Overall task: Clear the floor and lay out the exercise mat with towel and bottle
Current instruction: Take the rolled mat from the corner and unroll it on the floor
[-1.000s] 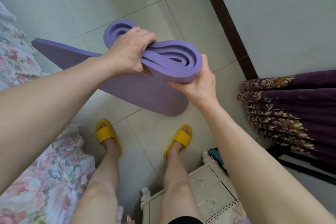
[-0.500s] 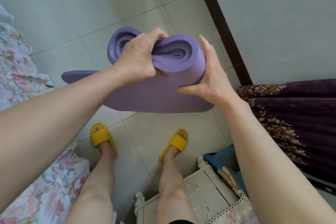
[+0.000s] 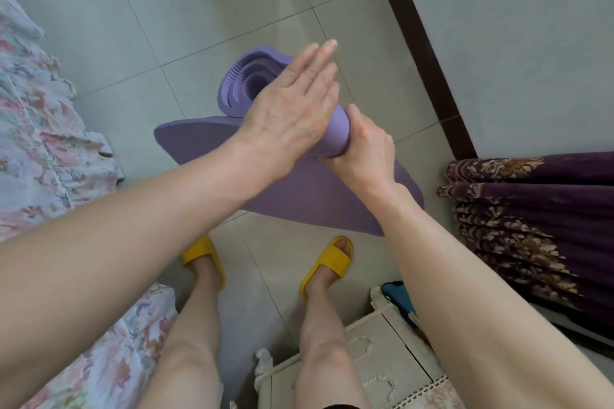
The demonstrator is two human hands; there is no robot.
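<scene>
A purple exercise mat (image 3: pixel 246 83), partly rolled, is held in the air above the tiled floor, with its loose end (image 3: pixel 199 139) hanging below the roll. My right hand (image 3: pixel 362 146) grips the near end of the roll from underneath. My left hand (image 3: pixel 292 109) lies flat on top of the roll, fingers straight and together, not wrapped around it. No towel or bottle is in view.
A bed with a floral cover (image 3: pixel 36 129) runs along the left. A pale bedside cabinet (image 3: pixel 375 365) stands behind my feet in yellow slippers (image 3: pixel 327 264). A purple patterned curtain (image 3: pixel 531 209) hangs at the right beside a wall with dark skirting (image 3: pixel 418 53).
My left hand has let go of the roll's top and now lies flat on it. My right hand has closed on the roll's near end. The roll has turned end-on; its loose end swung right.
</scene>
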